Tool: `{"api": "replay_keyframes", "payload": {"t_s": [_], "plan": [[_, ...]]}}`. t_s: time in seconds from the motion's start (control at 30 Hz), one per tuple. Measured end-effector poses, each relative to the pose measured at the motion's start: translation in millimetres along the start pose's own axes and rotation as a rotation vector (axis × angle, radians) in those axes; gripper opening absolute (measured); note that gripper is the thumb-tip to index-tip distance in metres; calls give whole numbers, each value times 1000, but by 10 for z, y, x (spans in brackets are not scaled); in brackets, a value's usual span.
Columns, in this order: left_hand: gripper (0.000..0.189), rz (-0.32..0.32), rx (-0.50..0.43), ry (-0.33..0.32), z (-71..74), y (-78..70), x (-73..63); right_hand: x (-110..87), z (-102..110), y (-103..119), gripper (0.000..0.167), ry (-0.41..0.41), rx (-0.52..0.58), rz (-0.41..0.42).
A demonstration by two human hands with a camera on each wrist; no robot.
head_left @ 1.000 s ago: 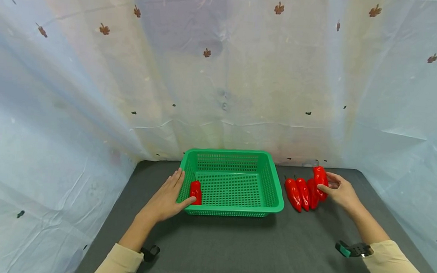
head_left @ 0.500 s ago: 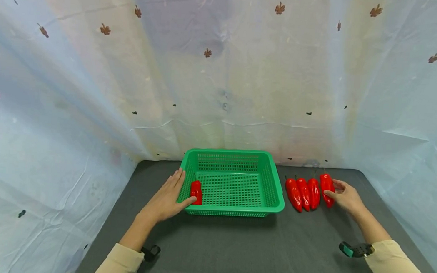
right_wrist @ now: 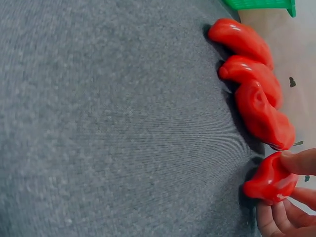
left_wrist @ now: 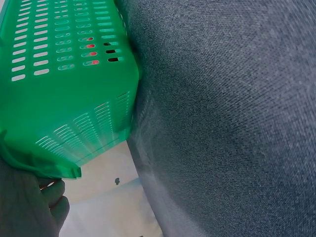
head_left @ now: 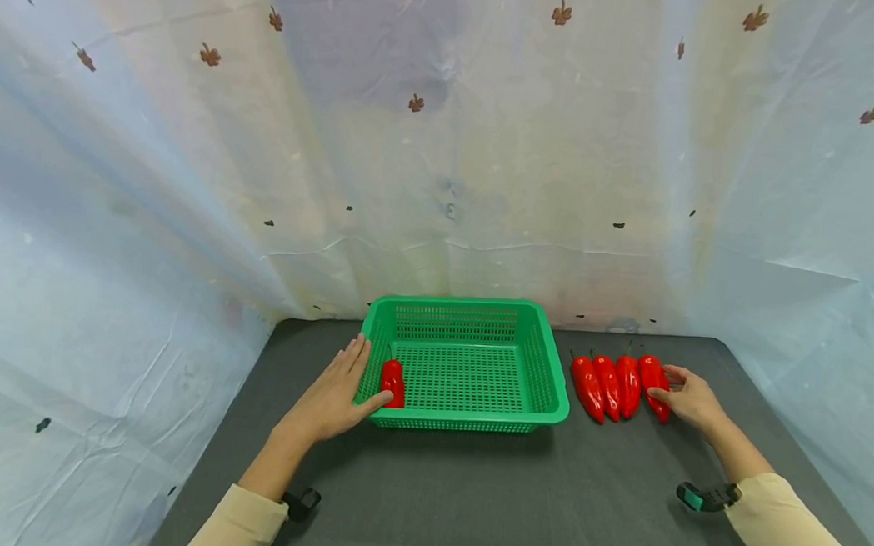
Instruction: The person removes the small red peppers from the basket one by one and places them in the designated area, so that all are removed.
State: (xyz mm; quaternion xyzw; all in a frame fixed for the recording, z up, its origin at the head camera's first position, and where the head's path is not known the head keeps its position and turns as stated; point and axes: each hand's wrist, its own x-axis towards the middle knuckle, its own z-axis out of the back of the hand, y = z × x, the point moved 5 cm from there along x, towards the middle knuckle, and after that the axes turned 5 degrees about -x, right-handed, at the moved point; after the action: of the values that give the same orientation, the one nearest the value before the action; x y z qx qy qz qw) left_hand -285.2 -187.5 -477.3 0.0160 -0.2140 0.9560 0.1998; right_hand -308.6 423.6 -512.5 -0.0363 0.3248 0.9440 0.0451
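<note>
My right hand holds a red pepper between thumb and fingers, at the right end of a row of red peppers. In the right wrist view the held pepper lies at the dark tabletop, with the thumb on its top and fingers beneath its far side. My left hand rests with straight fingers on the left rim of a green plastic basket. Inside the basket, near that hand's thumb, lies one red pepper. The basket's perforated wall fills the upper left of the left wrist view.
A dark grey cloth-covered table lies under everything. Behind it and along the sides hangs a pale plastic sheet with small leaf marks. The basket stands near the table's back edge, just left of the pepper row.
My right hand has lowered its pepper from above the row and moved it slightly right, down beside the other peppers. My left hand and the basket have stayed still.
</note>
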Motion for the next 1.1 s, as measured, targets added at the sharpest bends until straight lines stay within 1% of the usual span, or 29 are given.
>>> {"api": "replay_keyframes", "payload": {"t_s": [0.2,0.43,0.77,0.9,1.1], "plan": [[109,-2,1,2,0,1,-2,30,-35,5,76,19,0,-6],[109,-5,0,-3,9,-1,5,55,-26,31,76,19,5,-7],[109,-4,8,6,9,-9,7,37,-33,29,78,29,6,-27],[109,-2,11,8,10,-9,7,11,-3,53,75,22,21,-12],[109,-2,12,9,10,-8,9,-7,59,95,70,-28,14,39]]}}
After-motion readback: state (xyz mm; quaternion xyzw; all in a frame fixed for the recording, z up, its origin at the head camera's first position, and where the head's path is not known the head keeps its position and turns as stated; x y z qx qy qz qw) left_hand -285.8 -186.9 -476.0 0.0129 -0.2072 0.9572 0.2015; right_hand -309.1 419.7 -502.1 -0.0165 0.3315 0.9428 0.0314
